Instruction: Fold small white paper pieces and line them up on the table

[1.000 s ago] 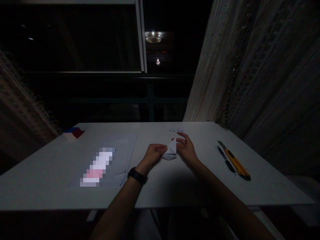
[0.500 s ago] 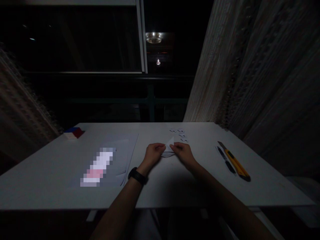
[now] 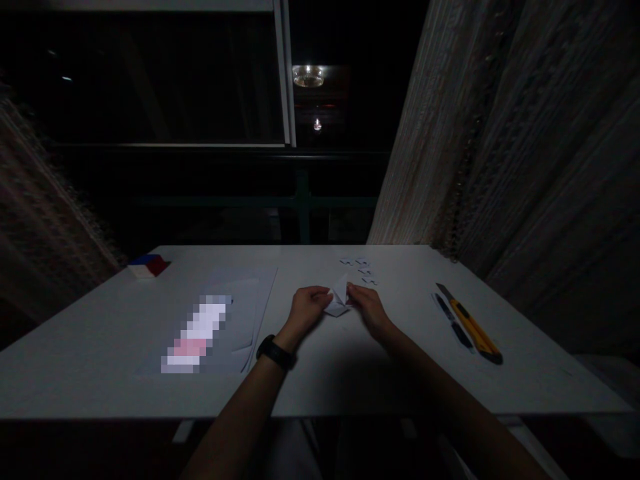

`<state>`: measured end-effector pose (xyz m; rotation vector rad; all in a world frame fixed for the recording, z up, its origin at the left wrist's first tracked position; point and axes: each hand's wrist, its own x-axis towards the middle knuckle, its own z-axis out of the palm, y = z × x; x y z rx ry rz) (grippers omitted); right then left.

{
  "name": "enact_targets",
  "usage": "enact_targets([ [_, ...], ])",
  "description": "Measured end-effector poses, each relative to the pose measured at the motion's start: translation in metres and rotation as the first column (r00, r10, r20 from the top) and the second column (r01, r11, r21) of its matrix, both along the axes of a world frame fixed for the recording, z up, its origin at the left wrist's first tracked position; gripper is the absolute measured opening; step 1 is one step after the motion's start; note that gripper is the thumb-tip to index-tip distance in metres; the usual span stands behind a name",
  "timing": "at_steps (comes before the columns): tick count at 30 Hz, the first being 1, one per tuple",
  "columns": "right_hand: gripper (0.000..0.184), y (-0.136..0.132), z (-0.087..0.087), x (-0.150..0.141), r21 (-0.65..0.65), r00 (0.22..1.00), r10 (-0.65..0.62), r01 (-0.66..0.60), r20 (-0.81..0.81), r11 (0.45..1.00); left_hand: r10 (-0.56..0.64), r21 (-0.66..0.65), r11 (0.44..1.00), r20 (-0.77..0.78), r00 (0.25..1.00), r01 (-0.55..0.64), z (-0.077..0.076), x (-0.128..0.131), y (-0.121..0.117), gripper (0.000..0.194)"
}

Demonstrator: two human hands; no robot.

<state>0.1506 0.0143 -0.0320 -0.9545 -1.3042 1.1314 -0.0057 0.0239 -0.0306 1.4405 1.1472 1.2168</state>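
A small white folded paper piece [image 3: 339, 298] sits at the middle of the white table [image 3: 100, 333], with one pointed flap standing up. My left hand [image 3: 307, 308], a black watch on its wrist, pinches the paper's left side with closed fingers. My right hand [image 3: 367, 307] pinches its right side, fingers pressed together. Both hands rest low on the table top. The scene is very dim.
Several small paper scraps [image 3: 361, 269] lie just beyond the hands. A yellow utility knife [image 3: 473, 327] and a dark pen [image 3: 453, 321] lie to the right. Paper sheets [image 3: 245, 300] lie to the left, a coloured cube [image 3: 147, 265] at the far left. A curtain [image 3: 500, 133] hangs at the right.
My right hand has come down from an open, raised pose and closed on the paper's right side. The flap has been folded lower and narrower. My left hand has stayed put.
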Motion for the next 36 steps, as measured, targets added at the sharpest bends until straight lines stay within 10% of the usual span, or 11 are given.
enact_targets([
  [36,0.033,-0.0055,0.0032,-0.0011,0.235,0.914,-0.192,0.111,0.358,0.966,-0.010,0.126,0.991,-0.250,0.968,0.043,0.0000,-0.0011,-0.0022,0.034],
])
